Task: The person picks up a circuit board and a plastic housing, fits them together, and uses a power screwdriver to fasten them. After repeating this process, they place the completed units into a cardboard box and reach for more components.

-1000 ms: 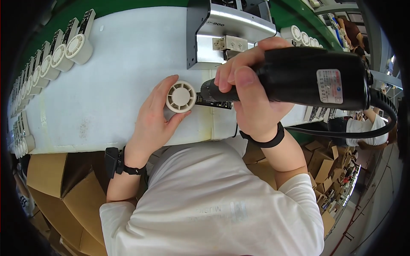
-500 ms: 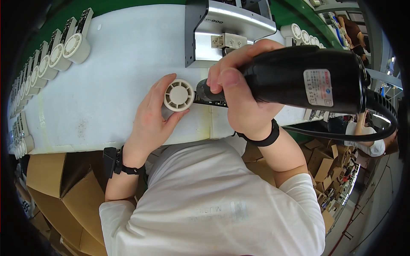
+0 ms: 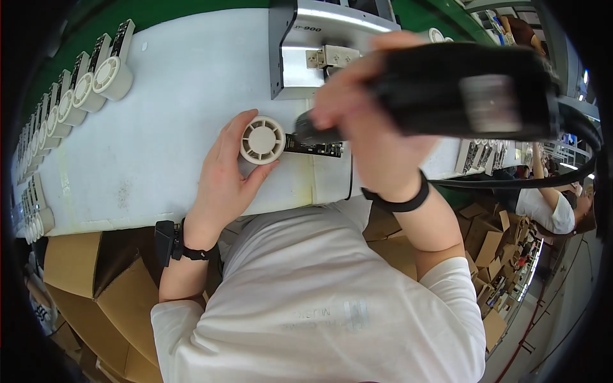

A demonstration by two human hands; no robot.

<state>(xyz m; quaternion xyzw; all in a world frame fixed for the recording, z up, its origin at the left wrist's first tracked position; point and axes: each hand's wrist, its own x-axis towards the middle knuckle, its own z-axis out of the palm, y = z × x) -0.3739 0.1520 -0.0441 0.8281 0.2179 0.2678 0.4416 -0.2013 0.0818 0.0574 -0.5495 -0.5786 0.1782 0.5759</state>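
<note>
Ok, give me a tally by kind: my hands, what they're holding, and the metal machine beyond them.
Hands: 2, left hand and right hand
White round-headed piece: 1
Black tool: 1
Metal machine: 1
Total: 5

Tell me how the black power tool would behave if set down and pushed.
The black power tool is probably fairly heavy: its thick body is longer than the right hand gripping it. Its rounded sides could let it roll, though the curved cord at its rear may resist.
</note>
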